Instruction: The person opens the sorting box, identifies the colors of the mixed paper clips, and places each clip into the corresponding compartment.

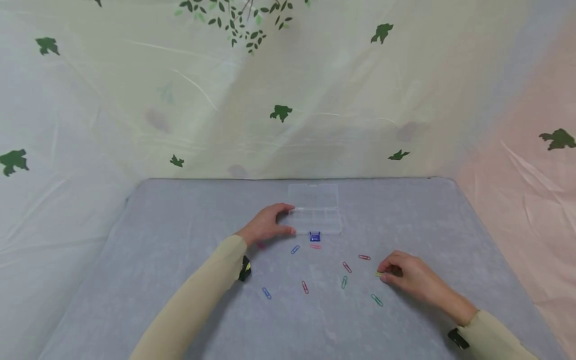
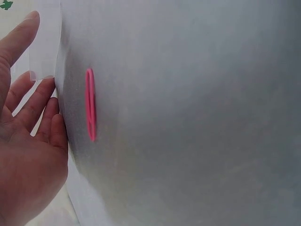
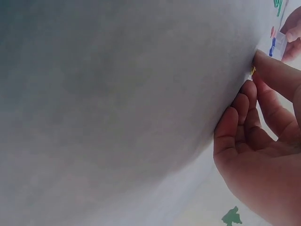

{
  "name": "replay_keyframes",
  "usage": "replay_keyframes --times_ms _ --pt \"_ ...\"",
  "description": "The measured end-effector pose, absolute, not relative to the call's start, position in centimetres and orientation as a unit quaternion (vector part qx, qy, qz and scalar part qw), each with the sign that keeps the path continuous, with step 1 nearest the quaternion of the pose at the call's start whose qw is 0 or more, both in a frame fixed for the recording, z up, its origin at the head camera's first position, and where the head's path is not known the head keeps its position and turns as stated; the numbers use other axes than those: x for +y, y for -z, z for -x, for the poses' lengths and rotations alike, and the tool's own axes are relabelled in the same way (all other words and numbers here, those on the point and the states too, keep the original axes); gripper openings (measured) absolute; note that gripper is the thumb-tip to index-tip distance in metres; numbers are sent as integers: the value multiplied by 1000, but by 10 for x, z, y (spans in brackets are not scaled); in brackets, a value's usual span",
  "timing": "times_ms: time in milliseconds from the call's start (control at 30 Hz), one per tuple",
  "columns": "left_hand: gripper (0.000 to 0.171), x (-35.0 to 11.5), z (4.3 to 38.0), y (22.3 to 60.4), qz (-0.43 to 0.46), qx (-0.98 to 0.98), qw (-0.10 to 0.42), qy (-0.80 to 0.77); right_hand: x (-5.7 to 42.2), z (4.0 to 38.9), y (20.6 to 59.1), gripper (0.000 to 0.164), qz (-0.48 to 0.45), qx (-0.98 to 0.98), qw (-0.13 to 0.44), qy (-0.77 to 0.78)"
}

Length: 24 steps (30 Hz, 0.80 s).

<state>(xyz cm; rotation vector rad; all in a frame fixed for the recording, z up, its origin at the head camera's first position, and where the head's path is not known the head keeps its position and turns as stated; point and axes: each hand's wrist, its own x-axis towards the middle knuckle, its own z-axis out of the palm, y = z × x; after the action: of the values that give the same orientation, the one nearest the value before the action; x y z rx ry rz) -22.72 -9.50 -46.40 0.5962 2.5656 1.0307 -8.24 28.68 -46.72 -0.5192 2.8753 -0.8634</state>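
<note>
A clear plastic box with compartments lies with its lid raised at the far side. My left hand holds its left end, thumb at the near corner and fingertips at the far one. A pink paper clip lies on the cloth beside that hand in the left wrist view. At the right, my right hand pinches a yellow paper clip between thumb and index finger, close over the cloth. In the right wrist view the fingers mostly hide this yellow clip.
Blue, red and green paper clips lie scattered between the hands, several in all. A pink clip lies just in front of the box, by its blue latch. Grey cloth covers the table; printed curtains hang around it.
</note>
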Motion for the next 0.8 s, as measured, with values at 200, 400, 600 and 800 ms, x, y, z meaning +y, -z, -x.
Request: replay_keyframes --times_ms 200,400,600,800 --pt "68 -95 226 462 -209 897 154 -359 284 82 466 17 157 944 64 282" --pt "68 -95 224 463 -210 895 153 -363 285 82 462 15 139 940 67 305" --pt "68 -95 225 465 -213 894 145 -366 285 86 455 15 159 934 24 320" --pt "69 -95 225 465 -205 896 149 -363 281 92 446 14 156 930 -1 334"
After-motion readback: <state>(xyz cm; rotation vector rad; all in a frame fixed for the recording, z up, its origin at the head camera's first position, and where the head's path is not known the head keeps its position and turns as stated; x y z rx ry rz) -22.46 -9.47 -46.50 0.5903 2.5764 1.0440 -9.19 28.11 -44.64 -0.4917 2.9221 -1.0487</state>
